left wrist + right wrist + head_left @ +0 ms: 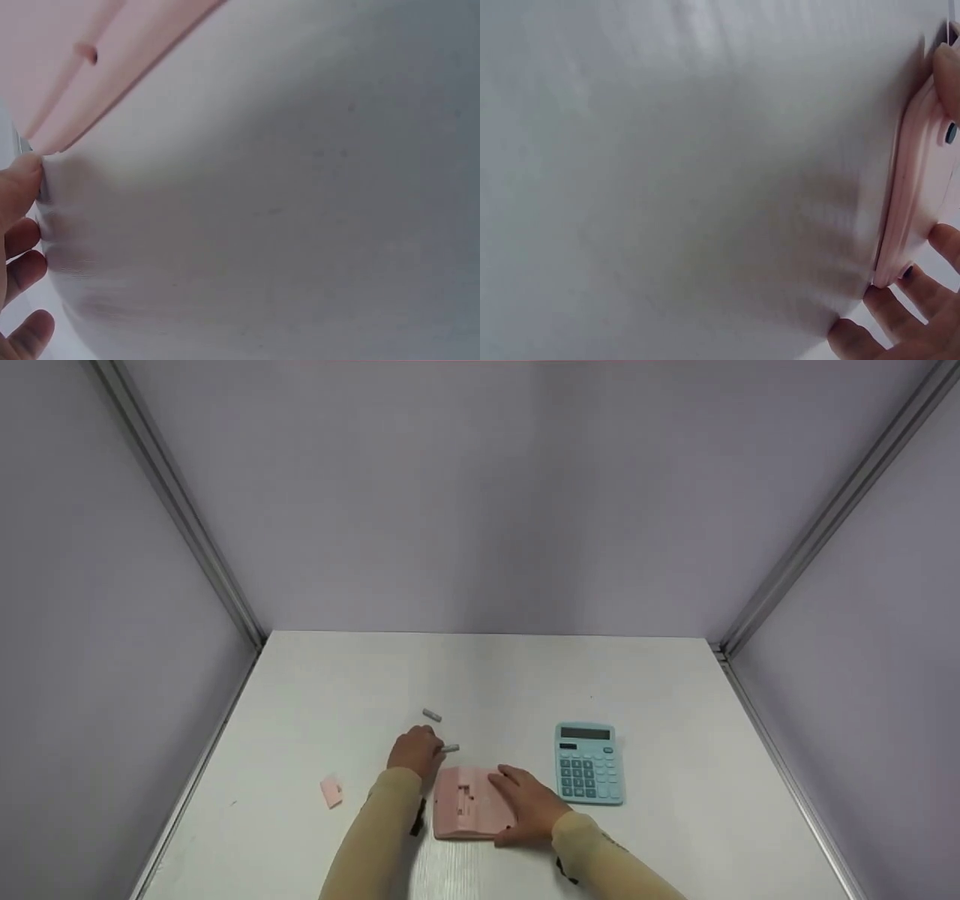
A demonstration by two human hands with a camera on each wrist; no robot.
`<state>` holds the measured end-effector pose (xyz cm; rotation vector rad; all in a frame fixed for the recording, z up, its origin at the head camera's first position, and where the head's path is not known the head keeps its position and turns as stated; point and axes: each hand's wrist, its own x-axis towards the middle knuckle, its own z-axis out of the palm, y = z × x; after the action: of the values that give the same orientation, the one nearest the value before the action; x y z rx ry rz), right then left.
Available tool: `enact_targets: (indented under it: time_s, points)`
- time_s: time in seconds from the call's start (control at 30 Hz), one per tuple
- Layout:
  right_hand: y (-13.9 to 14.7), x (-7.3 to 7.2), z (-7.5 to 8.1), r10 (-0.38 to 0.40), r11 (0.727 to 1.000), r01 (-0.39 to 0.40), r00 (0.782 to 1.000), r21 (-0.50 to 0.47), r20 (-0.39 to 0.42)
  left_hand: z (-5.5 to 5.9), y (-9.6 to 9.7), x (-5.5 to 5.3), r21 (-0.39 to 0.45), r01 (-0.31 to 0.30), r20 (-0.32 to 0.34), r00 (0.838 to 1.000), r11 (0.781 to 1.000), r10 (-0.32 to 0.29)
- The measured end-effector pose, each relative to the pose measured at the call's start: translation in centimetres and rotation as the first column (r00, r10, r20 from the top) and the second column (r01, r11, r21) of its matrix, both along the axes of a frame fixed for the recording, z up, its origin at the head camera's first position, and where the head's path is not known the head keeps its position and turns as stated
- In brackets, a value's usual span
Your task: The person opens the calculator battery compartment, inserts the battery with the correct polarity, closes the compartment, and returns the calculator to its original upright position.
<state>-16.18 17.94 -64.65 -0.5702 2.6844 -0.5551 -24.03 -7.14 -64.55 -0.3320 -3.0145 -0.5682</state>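
A pink calculator (pixel 469 804) lies back up on the table, its small battery slot uncovered. My right hand (pixel 527 805) grips its right side, thumb at the near edge and fingers spread toward the far edge; in the right wrist view, fingertips (pixel 889 309) meet the pink casing (pixel 915 187). Just beyond the far left corner, my left hand (pixel 415 750) pinches a small grey battery (pixel 450 748), whose end sticks out to the right of the fingers. The left thumb (pixel 26 176) shows at the edge of the left wrist view. A second battery (pixel 432 715) lies farther back.
A small pink battery cover (pixel 331 792) lies left of my left forearm. To the right of my right hand, a light blue calculator (pixel 589 763) lies face up. Grey panels (pixel 480 495) enclose the white table (pixel 675 712) at the back and both sides.
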Motion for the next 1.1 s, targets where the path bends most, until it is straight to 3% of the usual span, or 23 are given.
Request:
enact_targets:
  time_s: [0.37,0.67,0.8,1.1]
  points:
    - [-0.1,0.0,0.4,-0.003,1.000,0.003,1.000,0.013,0.005,0.0,0.0,0.2,0.023,-0.026,0.001,1.000,0.999,0.026]
    - [0.1,-0.2,0.2,0.029,1.000,-0.029,1.000,0.006,-0.010,0.8,0.1,0.9,0.146,-0.046,0.069,0.997,0.988,0.036]
    - [0.2,-0.4,0.1,0.010,1.000,-0.010,1.000,-0.009,0.004,0.9,0.1,0.9,0.162,-0.046,0.049,0.998,0.986,0.038]
    - [0.1,-0.6,-0.1,-0.012,1.000,0.012,1.000,-0.001,0.018,1.5,-0.5,1.3,0.221,0.022,-0.037,0.999,0.975,-0.014]
